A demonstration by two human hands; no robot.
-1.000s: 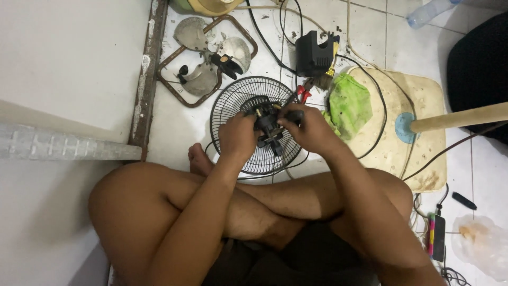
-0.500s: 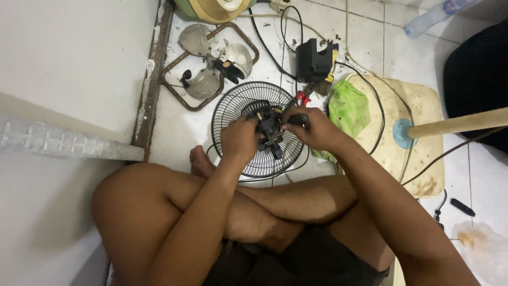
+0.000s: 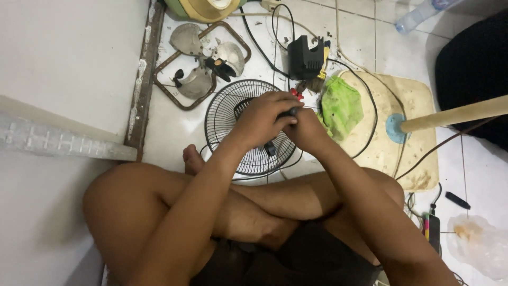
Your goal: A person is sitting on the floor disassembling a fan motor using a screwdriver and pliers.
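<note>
A round black wire fan guard (image 3: pixel 233 119) lies flat on the white tiled floor (image 3: pixel 174 127), just in front of the crossed legs, so that it sits within easy reach and serves as a steady base for whatever is worked at its middle. Both hands are brought together over the centre of the guard: the left hand (image 3: pixel 260 121) is curled over the hub from the left, and the right hand (image 3: pixel 305 131) is pressed against it from the right, with its fingers closed on a small dark part (image 3: pixel 290 112), which appears to be a tool handle or knob; what it is exactly cannot be told. The left hand's fingers are bent and drawn together over the hub, though what they grip is hidden beneath the hand. Beyond the guard, to its upper left, one grey plastic fan blade set (image 3: pixel 203 58) with three blades is laid inside a rusty rectangular metal frame (image 3: pixel 169 98), apparently put aside and kept out of the way. Directly above the guard one black boxy device (image 3: pixel 307 55) is seen with black cables (image 3: pixel 259 42) running from it, and a small red-handled tool (image 3: pixel 296 95) lies at the guard's upper right edge. To the right of the guard one crumpled green cloth (image 3: pixel 341 106) rests on a stained beige mat (image 3: pixel 407 153), across which one pale wooden stick (image 3: pixel 455 114) is laid. One clear plastic bottle (image 3: pixel 423 13) is seen far above and right of the guard.
</note>
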